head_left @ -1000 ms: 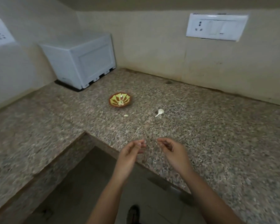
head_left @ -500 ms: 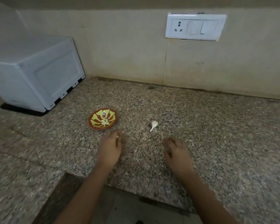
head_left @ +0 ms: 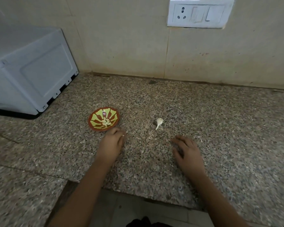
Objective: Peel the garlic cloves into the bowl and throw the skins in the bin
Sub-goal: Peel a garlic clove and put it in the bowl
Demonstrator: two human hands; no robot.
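A red and yellow-green bowl [head_left: 103, 119] with several peeled garlic cloves in it sits on the granite counter [head_left: 236, 128]. An unpeeled white garlic clove [head_left: 159, 122] with a thin tail lies alone to the bowl's right. My left hand [head_left: 111, 144] rests just in front of the bowl, fingers bunched on the counter around a small white garlic bit [head_left: 123, 136] at their tips. My right hand [head_left: 188, 152] lies palm down in front of the clove, a little apart from it, its fingers spread and holding nothing. No bin is in view.
A white boxy appliance [head_left: 31, 76] stands at the back left corner. A switch and socket plate [head_left: 198, 13] is on the wall behind. The counter's front edge [head_left: 138, 196] runs under my forearms, with floor below. Tiny skin flecks [head_left: 199, 136] lie near my right fingertips.
Both hands came forward from the counter's edge and dropped onto the counter. The left hand now covers the spot by the bowl where the small white bit lay. My view moved closer.
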